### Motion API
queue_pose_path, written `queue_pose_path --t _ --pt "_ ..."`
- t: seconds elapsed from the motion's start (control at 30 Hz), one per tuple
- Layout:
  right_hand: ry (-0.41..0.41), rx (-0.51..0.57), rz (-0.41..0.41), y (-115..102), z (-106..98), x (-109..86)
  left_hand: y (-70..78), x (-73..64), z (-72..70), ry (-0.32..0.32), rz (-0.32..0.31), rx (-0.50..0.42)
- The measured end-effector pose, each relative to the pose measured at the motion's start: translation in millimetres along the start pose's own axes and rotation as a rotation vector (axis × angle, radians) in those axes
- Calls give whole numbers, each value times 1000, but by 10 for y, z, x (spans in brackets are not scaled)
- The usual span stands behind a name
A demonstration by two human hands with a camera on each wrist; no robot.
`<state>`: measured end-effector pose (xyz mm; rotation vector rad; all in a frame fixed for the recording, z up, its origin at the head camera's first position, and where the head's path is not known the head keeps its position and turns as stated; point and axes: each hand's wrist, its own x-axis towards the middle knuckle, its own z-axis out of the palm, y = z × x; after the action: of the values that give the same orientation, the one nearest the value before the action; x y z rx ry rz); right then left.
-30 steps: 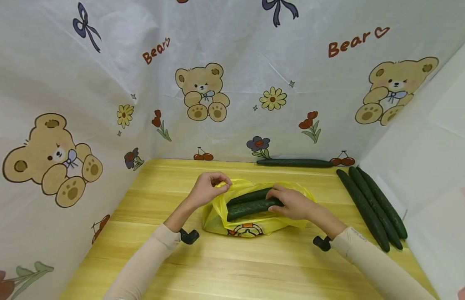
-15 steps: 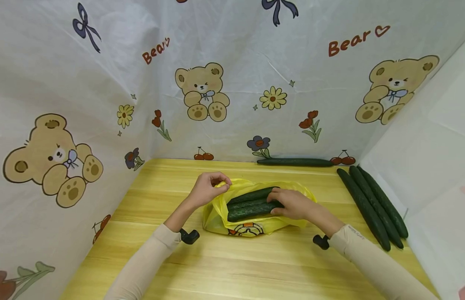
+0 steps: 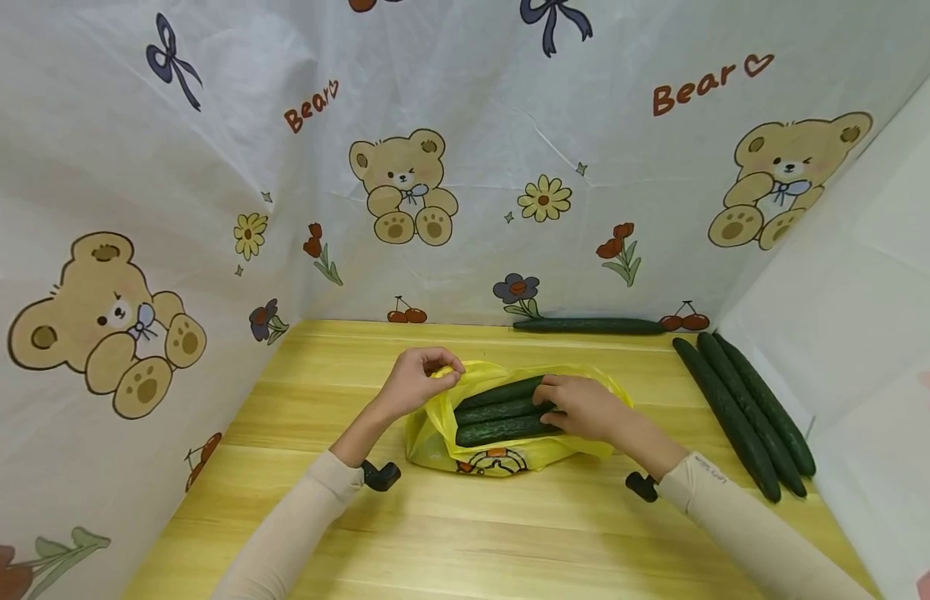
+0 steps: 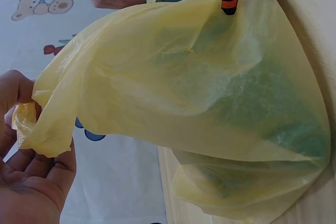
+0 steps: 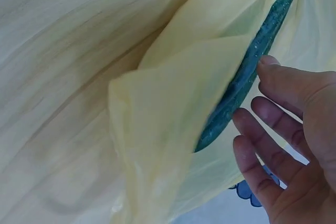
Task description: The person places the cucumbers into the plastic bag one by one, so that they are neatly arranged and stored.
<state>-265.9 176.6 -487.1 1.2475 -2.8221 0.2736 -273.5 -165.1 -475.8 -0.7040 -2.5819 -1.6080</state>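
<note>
A yellow plastic bag (image 3: 427, 454) lies on its side on the wooden table, its mouth held up. Three dark green cucumbers lie side by side inside: a back one (image 3: 498, 393), a middle one (image 3: 495, 411) and a front one (image 3: 498, 430). My left hand (image 3: 416, 382) pinches the bag's gathered edge at the left; the left wrist view shows the plastic (image 4: 55, 124) between thumb and fingers. At the bag's right end my right hand (image 3: 585, 408) hovers with loosely bent fingers. In the right wrist view its thumb is at the side of a cucumber (image 5: 257, 51), the fingers spread apart.
Three more cucumbers (image 3: 742, 417) lie together at the table's right side. One cucumber (image 3: 588, 326) lies along the back edge. A bear-printed sheet (image 3: 465, 275) rises behind and on the left, and a white sheet (image 3: 870, 333) stands on the right.
The front cucumber has settled toward the bag's near side, exposing the middle one. My right hand's grip on it has loosened. The left hand keeps its pinch on the bag.
</note>
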Motion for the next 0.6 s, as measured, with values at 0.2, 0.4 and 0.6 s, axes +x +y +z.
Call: queue_pose_path --t 0.2,0.4,0.6 --pt "-50 29 35 61 -37 -56 12 -10 5 8 -1 6" --pt "-47 55 118 152 -101 -174 7 -16 20 -3 17 10" --pt "42 136 169 316 -219 -412 10 -11 70 -13 36 82"
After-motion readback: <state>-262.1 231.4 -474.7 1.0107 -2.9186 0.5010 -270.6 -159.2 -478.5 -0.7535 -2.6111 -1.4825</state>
